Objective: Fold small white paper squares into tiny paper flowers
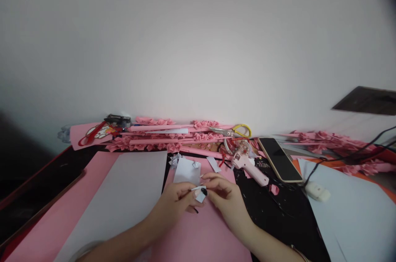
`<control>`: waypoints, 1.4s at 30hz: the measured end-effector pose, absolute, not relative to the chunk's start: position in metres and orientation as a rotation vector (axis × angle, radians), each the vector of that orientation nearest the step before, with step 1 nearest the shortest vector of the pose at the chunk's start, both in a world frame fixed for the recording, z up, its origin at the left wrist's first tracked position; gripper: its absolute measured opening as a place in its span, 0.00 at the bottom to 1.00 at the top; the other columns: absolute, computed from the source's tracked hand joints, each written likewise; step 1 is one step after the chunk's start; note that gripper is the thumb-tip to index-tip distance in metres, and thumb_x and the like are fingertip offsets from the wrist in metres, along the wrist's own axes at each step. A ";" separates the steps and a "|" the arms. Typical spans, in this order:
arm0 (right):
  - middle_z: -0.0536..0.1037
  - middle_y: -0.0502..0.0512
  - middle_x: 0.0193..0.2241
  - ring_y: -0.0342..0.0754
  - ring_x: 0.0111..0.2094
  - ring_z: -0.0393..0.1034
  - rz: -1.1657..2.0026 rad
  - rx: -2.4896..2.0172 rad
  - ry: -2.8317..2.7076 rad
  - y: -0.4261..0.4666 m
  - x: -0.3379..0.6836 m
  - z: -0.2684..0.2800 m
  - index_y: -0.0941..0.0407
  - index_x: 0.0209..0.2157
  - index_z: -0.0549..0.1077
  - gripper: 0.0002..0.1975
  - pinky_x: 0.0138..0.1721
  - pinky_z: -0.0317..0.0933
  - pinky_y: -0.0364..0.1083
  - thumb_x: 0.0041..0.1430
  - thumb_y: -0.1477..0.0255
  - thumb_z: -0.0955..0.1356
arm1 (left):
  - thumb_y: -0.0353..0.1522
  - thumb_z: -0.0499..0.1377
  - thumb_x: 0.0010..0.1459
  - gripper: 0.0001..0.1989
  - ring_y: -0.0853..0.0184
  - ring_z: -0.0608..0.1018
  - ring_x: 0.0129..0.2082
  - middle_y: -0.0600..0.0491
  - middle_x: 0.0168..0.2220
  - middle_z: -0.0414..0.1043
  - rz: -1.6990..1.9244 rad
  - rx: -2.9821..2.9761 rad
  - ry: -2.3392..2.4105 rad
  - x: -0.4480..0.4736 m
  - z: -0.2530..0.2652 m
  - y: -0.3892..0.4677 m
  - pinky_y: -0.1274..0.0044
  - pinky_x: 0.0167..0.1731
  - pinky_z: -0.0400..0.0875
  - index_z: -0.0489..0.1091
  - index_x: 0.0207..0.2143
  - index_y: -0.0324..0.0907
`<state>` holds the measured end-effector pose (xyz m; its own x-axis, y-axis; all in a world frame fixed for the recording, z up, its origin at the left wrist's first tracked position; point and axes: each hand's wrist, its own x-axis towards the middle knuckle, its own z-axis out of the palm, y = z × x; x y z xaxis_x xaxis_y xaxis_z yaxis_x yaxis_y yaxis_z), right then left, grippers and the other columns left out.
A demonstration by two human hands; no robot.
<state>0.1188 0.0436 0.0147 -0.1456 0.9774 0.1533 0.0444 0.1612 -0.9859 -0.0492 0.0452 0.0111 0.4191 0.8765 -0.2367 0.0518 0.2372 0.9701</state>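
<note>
Between my two hands is a small piece of white paper point(200, 197), held above a pink sheet point(198, 233). My left hand point(178, 199) pinches the paper from the left, thumb and fingers together. From the other side my right hand point(224, 195) grips its right edge between thumb and fingertips. A small black spot shows at the right thumb; whether it is a nail or an object I cannot tell. Just beyond the hands lie a white paper stack point(187, 171), small folded white paper flowers point(175, 160) and a loose white strip point(213, 164).
A pink glue gun point(251, 168), a phone point(280, 159) and a white charger point(317, 191) with black cables lie right. Yellow-handled scissors point(241, 131), red-handled scissors point(91, 135) and pink paper-flower stems point(154, 146) line the wall. Large white sheets point(123, 196) flank the work area.
</note>
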 end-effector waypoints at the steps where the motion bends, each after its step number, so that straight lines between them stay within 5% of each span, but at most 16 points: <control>1: 0.75 0.60 0.36 0.52 0.41 0.71 1.194 -1.062 -1.396 0.044 0.119 0.014 0.56 0.26 0.78 0.04 0.43 0.64 0.49 0.48 0.70 0.71 | 0.42 0.56 0.55 0.17 0.61 0.78 0.35 0.47 0.33 0.76 0.716 1.210 0.988 -0.049 0.011 0.045 0.75 0.33 0.73 0.74 0.36 0.37; 12: 0.74 0.57 0.33 0.49 0.36 0.70 1.133 -1.039 -1.488 0.042 0.119 0.014 0.57 0.23 0.73 0.07 0.39 0.63 0.46 0.54 0.73 0.68 | 0.42 0.54 0.56 0.18 0.62 0.79 0.33 0.47 0.34 0.76 0.710 1.191 0.978 -0.050 0.013 0.045 0.74 0.33 0.74 0.74 0.38 0.38; 23: 0.72 0.60 0.43 0.50 0.40 0.68 0.593 -0.911 -2.049 0.040 0.130 0.018 0.54 0.39 0.72 0.13 0.41 0.63 0.48 0.54 0.81 0.63 | 0.45 0.57 0.52 0.20 0.61 0.79 0.32 0.46 0.34 0.76 0.737 1.081 0.986 -0.051 0.019 0.045 0.74 0.32 0.74 0.73 0.35 0.37; 31: 0.69 0.61 0.47 0.52 0.41 0.67 0.536 -0.881 -2.179 0.039 0.131 0.022 0.55 0.44 0.70 0.19 0.42 0.63 0.50 0.49 0.81 0.63 | 0.44 0.58 0.52 0.17 0.62 0.79 0.32 0.48 0.33 0.76 0.738 0.964 0.945 -0.052 0.015 0.047 0.74 0.32 0.73 0.72 0.34 0.38; 42: 0.70 0.60 0.44 0.51 0.42 0.67 0.755 -0.907 -1.968 0.040 0.129 0.019 0.54 0.44 0.70 0.16 0.42 0.63 0.48 0.55 0.79 0.61 | 0.41 0.60 0.51 0.14 0.63 0.79 0.32 0.50 0.31 0.76 0.722 1.036 0.961 -0.052 0.012 0.049 0.76 0.31 0.70 0.71 0.33 0.39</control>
